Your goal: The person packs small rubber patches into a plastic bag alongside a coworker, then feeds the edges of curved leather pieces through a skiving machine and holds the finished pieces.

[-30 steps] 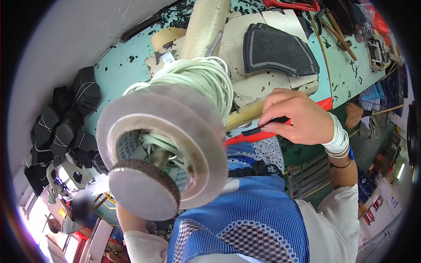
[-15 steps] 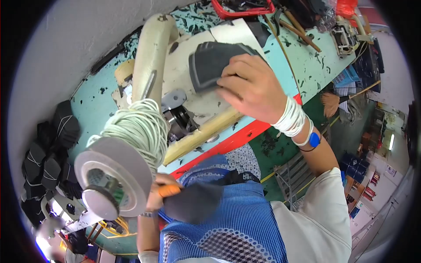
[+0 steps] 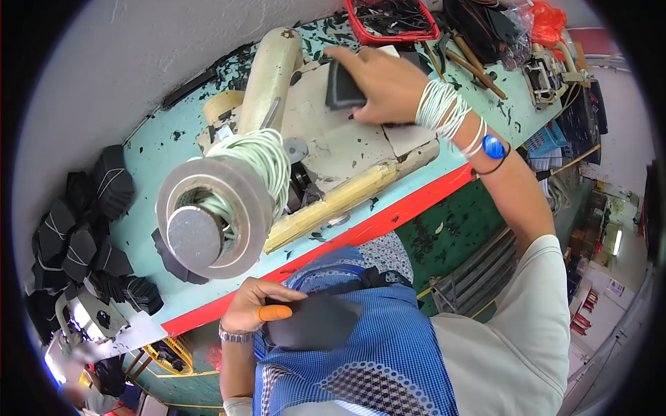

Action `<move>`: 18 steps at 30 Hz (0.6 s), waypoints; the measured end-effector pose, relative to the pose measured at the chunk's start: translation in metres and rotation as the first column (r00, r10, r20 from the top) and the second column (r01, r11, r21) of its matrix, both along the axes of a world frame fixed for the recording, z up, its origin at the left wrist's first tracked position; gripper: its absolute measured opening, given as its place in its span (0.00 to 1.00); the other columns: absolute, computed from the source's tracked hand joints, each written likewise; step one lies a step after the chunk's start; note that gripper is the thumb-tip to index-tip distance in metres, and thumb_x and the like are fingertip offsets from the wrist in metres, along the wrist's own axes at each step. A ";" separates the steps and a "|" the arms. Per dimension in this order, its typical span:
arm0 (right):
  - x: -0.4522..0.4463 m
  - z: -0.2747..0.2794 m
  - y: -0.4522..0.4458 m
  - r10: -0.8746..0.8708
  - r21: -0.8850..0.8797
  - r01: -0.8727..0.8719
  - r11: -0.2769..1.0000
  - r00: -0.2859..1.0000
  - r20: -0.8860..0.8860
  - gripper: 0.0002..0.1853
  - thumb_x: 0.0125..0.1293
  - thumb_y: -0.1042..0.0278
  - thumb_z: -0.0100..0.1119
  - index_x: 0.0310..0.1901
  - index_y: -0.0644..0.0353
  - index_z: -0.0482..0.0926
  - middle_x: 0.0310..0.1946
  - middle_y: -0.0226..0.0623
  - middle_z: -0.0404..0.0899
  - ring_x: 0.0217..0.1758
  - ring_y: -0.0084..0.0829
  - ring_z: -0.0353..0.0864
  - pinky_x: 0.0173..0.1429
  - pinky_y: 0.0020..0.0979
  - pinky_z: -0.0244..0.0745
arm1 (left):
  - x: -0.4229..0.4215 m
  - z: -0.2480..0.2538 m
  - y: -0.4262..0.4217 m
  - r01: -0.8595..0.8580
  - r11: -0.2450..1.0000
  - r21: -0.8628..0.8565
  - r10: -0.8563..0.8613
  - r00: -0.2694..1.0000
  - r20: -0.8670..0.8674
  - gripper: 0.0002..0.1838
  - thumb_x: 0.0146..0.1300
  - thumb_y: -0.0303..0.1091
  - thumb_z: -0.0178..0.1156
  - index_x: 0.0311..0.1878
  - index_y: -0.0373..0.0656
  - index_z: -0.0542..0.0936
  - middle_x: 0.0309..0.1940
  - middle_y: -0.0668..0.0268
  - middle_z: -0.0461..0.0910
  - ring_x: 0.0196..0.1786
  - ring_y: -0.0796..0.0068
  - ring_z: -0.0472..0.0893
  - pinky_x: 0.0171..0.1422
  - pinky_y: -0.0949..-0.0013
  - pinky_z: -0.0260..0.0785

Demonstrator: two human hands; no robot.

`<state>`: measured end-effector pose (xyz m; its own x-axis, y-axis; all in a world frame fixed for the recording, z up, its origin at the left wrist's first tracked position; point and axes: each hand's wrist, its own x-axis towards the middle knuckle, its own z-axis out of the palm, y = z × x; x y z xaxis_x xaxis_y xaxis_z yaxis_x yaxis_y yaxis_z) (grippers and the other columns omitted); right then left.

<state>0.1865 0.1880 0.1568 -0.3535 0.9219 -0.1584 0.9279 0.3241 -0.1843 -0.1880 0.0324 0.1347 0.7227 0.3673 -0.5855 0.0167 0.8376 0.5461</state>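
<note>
My left hand (image 3: 253, 305) is at the front of the apron, with an orange cover on one finger. It holds a flat black piece (image 3: 316, 322) against the blue checked apron (image 3: 388, 333). Over the cream machine bed (image 3: 333, 149), my right hand (image 3: 392, 83) spans a dark grey piece (image 3: 341, 87), thumb at one edge and forefinger across the far edge. The hand hides most of that piece. White bands (image 3: 447, 114) circle the right wrist. A pale cord (image 3: 260, 163) is wound behind the machine's grey wheel (image 3: 257, 236).
Tied bundles of black pieces (image 3: 80, 246) lie at the table's left end. Another dark piece (image 3: 173, 260) lies partly behind the wheel. A red basket (image 3: 392, 35) of scraps and wooden-handled tools (image 3: 475, 73) are at the back. Black scraps litter the table (image 3: 149, 201).
My right hand has moved from beside the dark grey piece to over it, and the piece has shifted farther back. My left hand stays low with the black piece. The camera view has shifted.
</note>
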 end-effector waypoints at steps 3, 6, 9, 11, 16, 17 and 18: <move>0.007 -0.008 -0.003 0.014 0.404 -0.057 0.913 0.994 0.108 0.45 0.50 0.53 0.71 0.68 0.60 0.59 0.46 0.53 0.76 0.54 0.51 0.76 0.55 0.44 0.73 | 0.000 0.004 0.006 -0.087 0.996 -0.025 0.084 0.990 -0.113 0.17 0.48 0.25 0.74 0.40 0.24 0.83 0.35 0.52 0.85 0.33 0.71 0.83 0.39 0.74 0.75; -0.038 0.015 -0.038 0.267 0.477 -0.175 0.861 0.954 -0.132 0.27 0.50 0.60 0.68 0.51 0.61 0.74 0.40 0.42 0.77 0.49 0.42 0.76 0.51 0.39 0.72 | -0.011 -0.013 0.017 -0.012 0.977 0.212 0.093 0.921 -0.377 0.13 0.49 0.28 0.75 0.35 0.31 0.83 0.30 0.64 0.84 0.33 0.77 0.80 0.39 0.75 0.73; -0.082 -0.014 -0.086 0.335 0.142 -0.303 0.942 0.851 -0.404 0.11 0.49 0.66 0.65 0.34 0.60 0.77 0.32 0.36 0.75 0.41 0.37 0.75 0.46 0.39 0.72 | -0.030 -0.040 0.041 0.189 0.859 0.476 0.062 0.884 -0.463 0.15 0.53 0.32 0.74 0.41 0.37 0.83 0.35 0.68 0.84 0.38 0.77 0.80 0.45 0.72 0.73; -0.091 -0.037 -0.091 0.370 0.223 -0.309 0.925 0.867 -0.334 0.09 0.51 0.67 0.63 0.33 0.60 0.78 0.31 0.36 0.74 0.41 0.37 0.76 0.46 0.38 0.72 | -0.036 -0.040 0.065 0.347 0.674 0.651 0.069 0.849 -0.524 0.19 0.56 0.35 0.73 0.48 0.39 0.82 0.41 0.67 0.84 0.44 0.73 0.81 0.51 0.68 0.74; -0.073 -0.010 -0.091 0.096 -0.163 -0.213 0.963 0.842 -0.531 0.08 0.58 0.67 0.57 0.29 0.62 0.81 0.27 0.41 0.80 0.35 0.42 0.81 0.41 0.40 0.75 | -0.039 -0.042 0.098 0.474 0.550 0.688 0.092 0.784 -0.614 0.20 0.58 0.38 0.70 0.50 0.40 0.81 0.43 0.65 0.83 0.47 0.70 0.80 0.54 0.66 0.72; -0.072 0.006 -0.085 0.083 -0.375 -0.319 0.870 0.846 -0.526 0.08 0.58 0.67 0.57 0.29 0.62 0.81 0.27 0.41 0.80 0.35 0.42 0.81 0.40 0.41 0.75 | -0.040 -0.043 0.100 0.508 0.516 0.690 0.087 0.770 -0.632 0.20 0.58 0.39 0.69 0.50 0.40 0.81 0.43 0.65 0.83 0.47 0.70 0.80 0.54 0.66 0.72; -0.070 0.024 -0.078 0.067 -0.565 -0.398 0.723 0.854 -0.516 0.09 0.59 0.66 0.57 0.29 0.62 0.82 0.27 0.42 0.81 0.34 0.43 0.82 0.40 0.42 0.75 | -0.039 -0.043 0.102 0.540 0.481 0.691 0.082 0.757 -0.649 0.20 0.58 0.39 0.69 0.50 0.39 0.80 0.43 0.65 0.83 0.47 0.69 0.79 0.55 0.66 0.72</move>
